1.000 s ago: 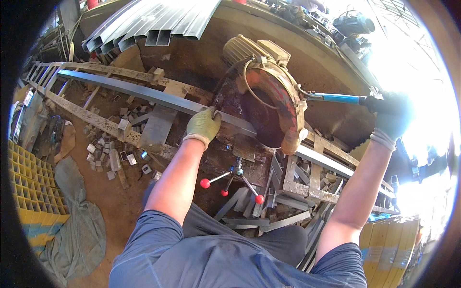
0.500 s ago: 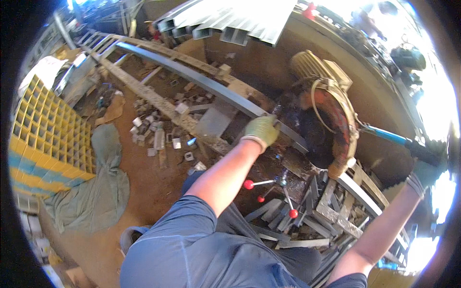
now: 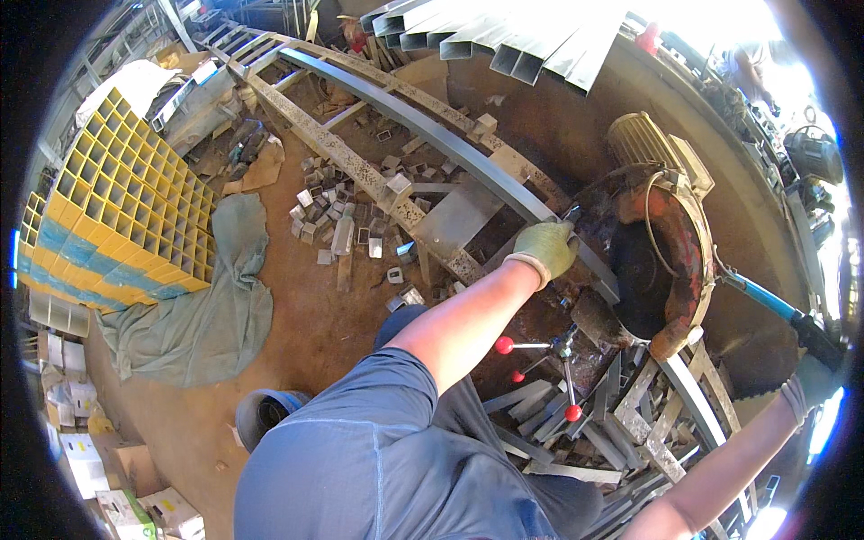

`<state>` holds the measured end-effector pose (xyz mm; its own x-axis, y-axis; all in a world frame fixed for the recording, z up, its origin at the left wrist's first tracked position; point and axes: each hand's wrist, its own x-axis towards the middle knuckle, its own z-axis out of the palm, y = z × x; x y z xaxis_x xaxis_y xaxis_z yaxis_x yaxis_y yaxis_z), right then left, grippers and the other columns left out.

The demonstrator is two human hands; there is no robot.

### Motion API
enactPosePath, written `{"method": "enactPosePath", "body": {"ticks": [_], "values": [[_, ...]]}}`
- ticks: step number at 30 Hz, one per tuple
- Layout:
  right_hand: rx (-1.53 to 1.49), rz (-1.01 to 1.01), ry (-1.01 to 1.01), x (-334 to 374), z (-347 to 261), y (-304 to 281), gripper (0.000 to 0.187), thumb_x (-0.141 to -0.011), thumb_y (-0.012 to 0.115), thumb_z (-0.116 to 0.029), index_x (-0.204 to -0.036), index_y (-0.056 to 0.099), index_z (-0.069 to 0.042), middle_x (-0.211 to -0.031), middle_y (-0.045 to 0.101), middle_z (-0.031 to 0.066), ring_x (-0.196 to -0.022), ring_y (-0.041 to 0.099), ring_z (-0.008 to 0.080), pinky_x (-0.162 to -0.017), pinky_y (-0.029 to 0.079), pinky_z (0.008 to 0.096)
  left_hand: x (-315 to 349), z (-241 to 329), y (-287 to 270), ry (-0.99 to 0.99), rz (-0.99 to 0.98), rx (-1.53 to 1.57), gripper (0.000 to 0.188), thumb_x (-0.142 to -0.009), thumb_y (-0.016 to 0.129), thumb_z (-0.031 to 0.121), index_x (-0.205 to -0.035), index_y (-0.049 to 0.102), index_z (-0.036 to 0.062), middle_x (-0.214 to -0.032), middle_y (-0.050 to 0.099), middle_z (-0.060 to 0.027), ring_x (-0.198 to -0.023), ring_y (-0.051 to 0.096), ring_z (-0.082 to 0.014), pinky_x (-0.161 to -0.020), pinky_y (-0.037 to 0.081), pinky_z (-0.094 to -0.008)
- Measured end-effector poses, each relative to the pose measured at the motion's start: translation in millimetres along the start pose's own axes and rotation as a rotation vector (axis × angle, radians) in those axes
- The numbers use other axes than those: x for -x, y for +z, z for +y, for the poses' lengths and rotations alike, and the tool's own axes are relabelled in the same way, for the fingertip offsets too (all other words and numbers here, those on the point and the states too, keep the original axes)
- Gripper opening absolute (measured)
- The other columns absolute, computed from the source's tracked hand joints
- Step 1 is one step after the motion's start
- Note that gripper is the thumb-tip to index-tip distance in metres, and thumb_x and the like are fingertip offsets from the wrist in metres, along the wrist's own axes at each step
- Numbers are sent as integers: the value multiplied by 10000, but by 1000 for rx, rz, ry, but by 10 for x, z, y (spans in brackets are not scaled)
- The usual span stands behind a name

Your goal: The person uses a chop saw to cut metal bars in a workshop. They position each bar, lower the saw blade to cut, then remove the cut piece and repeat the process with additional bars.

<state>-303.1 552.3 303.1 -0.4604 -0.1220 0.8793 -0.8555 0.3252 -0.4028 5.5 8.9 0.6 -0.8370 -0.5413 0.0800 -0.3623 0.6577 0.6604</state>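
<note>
My left hand [image 3: 545,247], in a pale green glove, is closed on a long grey square metal tube [image 3: 409,129], close to the tube's near end. That end lies beside the dark round blade [image 3: 643,274] of a cut-off saw with a worn orange-red guard [image 3: 681,261] and a ribbed motor [image 3: 645,141]. At the far right my gloved right hand [image 3: 814,380] is wrapped round the black grip of the saw's blue handle [image 3: 760,292]. Below the blade stands a clamp lever [image 3: 564,346] with red ball knobs. Whether blade and tube touch, I cannot tell.
A long metal rack [image 3: 315,115] carries the tube. Cut tube pieces [image 3: 346,220] litter the floor, with offcuts [image 3: 576,427] piled below the saw. Yellow tubes [image 3: 126,198] are stacked left beside a green cloth [image 3: 225,297]. Square tubes [image 3: 513,40] jut in overhead. A bucket [image 3: 261,414] stands near me.
The whole view has swung, so the scene sits farther right and lower. Both hands keep their holds on the tube and the saw handle.
</note>
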Motion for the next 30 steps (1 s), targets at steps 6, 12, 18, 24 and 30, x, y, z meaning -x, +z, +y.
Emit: {"method": "enactPosePath", "body": {"ticks": [6, 12, 18, 24, 30], "values": [[-68, -38, 46, -28, -67, -15, 244, -939, 832, -288, -1020, 748, -74, -953, 746, 53, -850, 688, 216, -801, 560, 365, -33, 29, -27, 11, -22, -6, 380, -1081, 618, 379, -1273, 760, 83, -1258, 770, -247, -1147, 751, -453, -1045, 584, -557], [-600, -12, 268, -26, -823, 324, 227, -922, 813, -326, -935, 733, -113, -851, 711, 54, -745, 661, 236, -691, 547, 389, -5, -71, 17, 7, 42, 51, 442, -1065, 621, 404, -1326, 768, 79, -1268, 787, -233, -1213, 740, -449, -1067, 575, -559], [-890, 66, 305, 125, -1219, 442, 210, -996, 754, -310, -1012, 746, -101, -900, 731, 91, -792, 693, 276, -752, 592, 459, -86, 24, 67, 48, 5, 24, 486, -1091, 574, 402, -1415, 719, 70, -1399, 733, -228, -1260, 705, -473, -1092, 554, -566], [-875, 78, 273, 250, -1256, 465, 241, -1089, 680, -257, -1155, 767, -43, -1029, 780, 138, -917, 751, 298, -900, 651, 512, -59, 75, 7, -7, -33, -11, 489, -1094, 563, 415, -1426, 720, 91, -1422, 723, -229, -1269, 704, -468, -1092, 556, -571], [-418, 17, 128, 255, -1002, 408, 280, -1102, 633, -238, -1181, 761, -2, -1053, 786, 161, -941, 758, 293, -937, 651, 511, -48, -87, 31, 36, 79, 31, 470, -1089, 576, 427, -1377, 763, 106, -1303, 772, -244, -1214, 729, -480, -1064, 569, -581]]}}
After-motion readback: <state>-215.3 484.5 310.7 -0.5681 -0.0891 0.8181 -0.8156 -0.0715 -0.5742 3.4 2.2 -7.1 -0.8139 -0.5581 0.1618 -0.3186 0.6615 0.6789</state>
